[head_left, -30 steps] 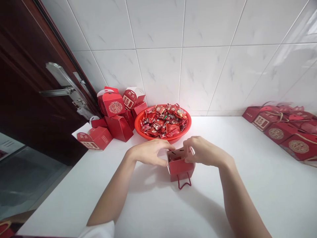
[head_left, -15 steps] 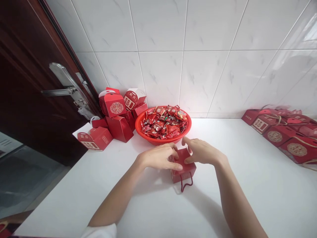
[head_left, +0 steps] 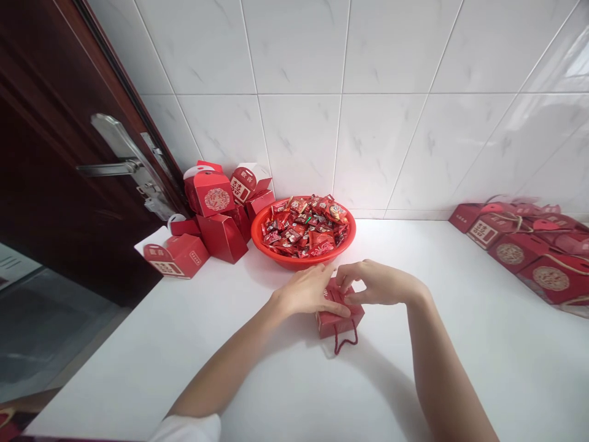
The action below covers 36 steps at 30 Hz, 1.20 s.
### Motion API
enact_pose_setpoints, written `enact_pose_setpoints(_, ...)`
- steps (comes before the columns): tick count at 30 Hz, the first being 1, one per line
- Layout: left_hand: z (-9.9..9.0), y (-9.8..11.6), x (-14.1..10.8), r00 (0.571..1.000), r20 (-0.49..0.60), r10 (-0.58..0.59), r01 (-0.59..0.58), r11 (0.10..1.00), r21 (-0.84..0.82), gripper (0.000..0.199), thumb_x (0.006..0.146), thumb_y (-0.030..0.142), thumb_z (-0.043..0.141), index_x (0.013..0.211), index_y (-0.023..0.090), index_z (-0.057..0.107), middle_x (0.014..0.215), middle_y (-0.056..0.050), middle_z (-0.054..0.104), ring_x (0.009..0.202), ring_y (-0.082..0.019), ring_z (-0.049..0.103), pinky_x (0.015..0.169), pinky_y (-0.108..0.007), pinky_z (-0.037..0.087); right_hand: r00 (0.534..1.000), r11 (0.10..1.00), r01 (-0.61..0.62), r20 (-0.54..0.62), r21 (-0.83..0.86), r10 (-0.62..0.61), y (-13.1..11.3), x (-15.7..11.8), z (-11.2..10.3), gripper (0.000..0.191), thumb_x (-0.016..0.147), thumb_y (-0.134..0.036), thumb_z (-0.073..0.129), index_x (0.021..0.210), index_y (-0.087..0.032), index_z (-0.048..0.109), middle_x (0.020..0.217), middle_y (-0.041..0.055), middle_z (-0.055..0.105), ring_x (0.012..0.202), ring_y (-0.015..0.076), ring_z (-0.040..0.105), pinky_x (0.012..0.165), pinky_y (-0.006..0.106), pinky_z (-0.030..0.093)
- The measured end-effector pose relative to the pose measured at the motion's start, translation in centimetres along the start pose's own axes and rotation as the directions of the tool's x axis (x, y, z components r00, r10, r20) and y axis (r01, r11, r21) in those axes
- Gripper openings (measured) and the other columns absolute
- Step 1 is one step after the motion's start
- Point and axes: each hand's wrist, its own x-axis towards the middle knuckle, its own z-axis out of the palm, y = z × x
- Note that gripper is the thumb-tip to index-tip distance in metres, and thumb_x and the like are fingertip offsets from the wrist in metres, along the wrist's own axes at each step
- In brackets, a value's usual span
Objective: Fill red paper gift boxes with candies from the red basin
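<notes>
A small red gift box with a dark red cord handle sits on the white table, the cord hanging over its near side. Across the box's left side lies my left hand; its thumb rests along the top and its fingers reach over the far edge, steadying it. My right hand is curled at the top, thumb and fingers pinched on the box's top flaps. Part of the top is hidden under both hands. Just behind stands a red basin heaped with wrapped candies.
Several red open-topped boxes are stacked at the back left, near a dark door with a metal handle. More red boxes with cord handles stand in rows on the right. A tiled wall backs the white table.
The box's top flaps have been folded down flatter. My left hand has slid right and further over the box, and my right fingers have closed inward onto the top.
</notes>
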Motion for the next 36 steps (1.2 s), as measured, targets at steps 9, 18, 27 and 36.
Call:
enact_pose_setpoints(9, -2.1, -1.9, 0.3, 0.968, 0.195, 0.155, -0.135, 0.984, -0.112, 0.027, 0.094, 0.041, 0.052, 0.107, 0.021, 0.063, 0.102, -0.003, 0.067, 0.093, -0.021, 0.062, 0.076, -0.028, 0.046, 1.0, 1.0, -0.017, 0.0, 0.008, 0.017, -0.2, 0.2, 0.0, 0.021, 0.079, -0.015, 0.063, 0.099, -0.021, 0.068, 0.104, 0.0027, 0.076, 0.095, 0.0207, 0.067, 0.074, 0.028, 0.049)
enact_pose_setpoints(18, -0.2, -1.7, 1.6, 0.992, 0.117, 0.041, -0.003, 0.952, -0.306, 0.048, 0.075, 0.023, 0.065, 0.123, 0.022, 0.061, 0.107, -0.003, 0.069, 0.094, -0.023, 0.065, 0.075, -0.03, 0.051, 0.987, 0.992, -0.103, -0.134, -0.068, 0.093, 0.5, 0.2, -0.5, 0.004, 0.085, -0.019, 0.062, 0.088, -0.019, 0.065, 0.093, 0.0056, 0.073, 0.08, 0.0187, 0.067, 0.064, 0.026, 0.047)
enact_pose_setpoints(27, 0.6, -0.7, 1.0, 0.971, -0.172, 0.169, -0.203, 0.958, -0.204, 0.066, 0.066, 0.009, 0.067, 0.13, 0.022, 0.06, 0.121, -0.008, 0.057, 0.111, -0.024, 0.06, 0.094, -0.035, 0.052, 0.951, 0.941, -0.308, -0.075, -0.137, 0.3, 1.2, 0.2, -0.6, 0.022, 0.082, -0.038, 0.07, 0.091, -0.019, 0.064, 0.096, 0.008, 0.071, 0.076, 0.02, 0.066, 0.052, 0.025, 0.044)
enact_pose_setpoints(36, 0.7, 0.5, 0.2, 0.946, -0.192, 0.26, -0.266, 0.964, -0.006, 0.054, 0.074, 0.006, 0.059, 0.124, 0.026, 0.066, 0.107, -0.004, 0.057, 0.091, -0.018, 0.063, 0.079, -0.027, 0.052, 0.947, 0.927, -0.319, -0.021, -0.197, 0.321, 1.6, 1.1, -0.2, 0.024, 0.077, -0.038, 0.074, 0.076, -0.019, 0.06, 0.086, 0.0067, 0.069, 0.069, 0.0186, 0.062, 0.049, 0.026, 0.038)
